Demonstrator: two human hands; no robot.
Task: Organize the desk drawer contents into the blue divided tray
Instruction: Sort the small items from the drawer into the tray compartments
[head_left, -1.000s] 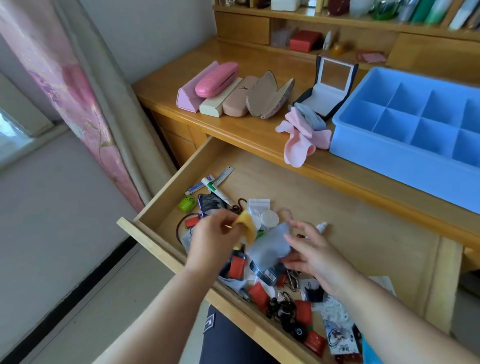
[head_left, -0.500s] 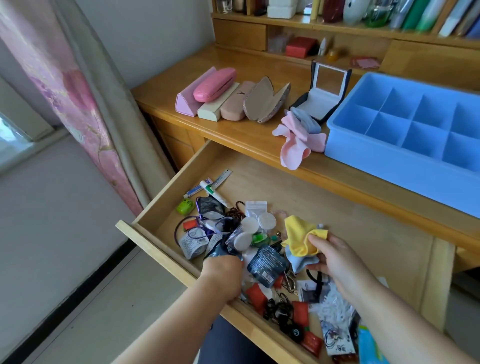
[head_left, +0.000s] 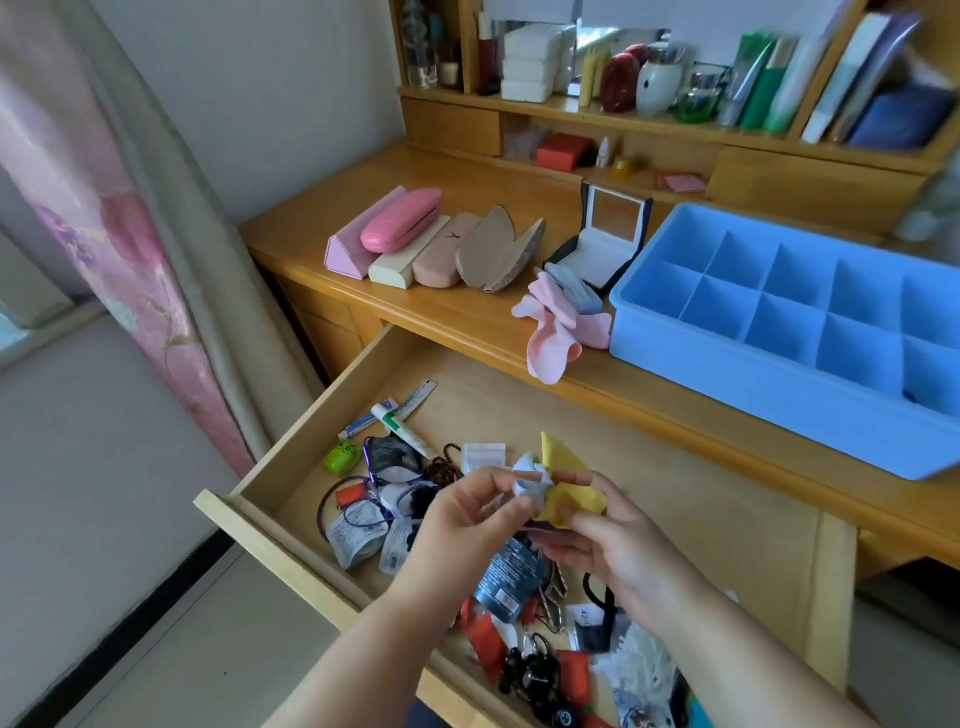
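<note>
Yellow cloth (head_left: 569, 488) pinched between left hand (head_left: 467, 519) and right hand (head_left: 618, 545).

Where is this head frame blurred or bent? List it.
Head view: the upper right corner smears, so the books on the shelf lose their edges; wide-angle bending curves the curtain and bows the blue divided tray; soft daylight comes from the left, with no hard shadows and mild glare on the desk top; both hands and the yellow cloth are fairly sharp.
</note>
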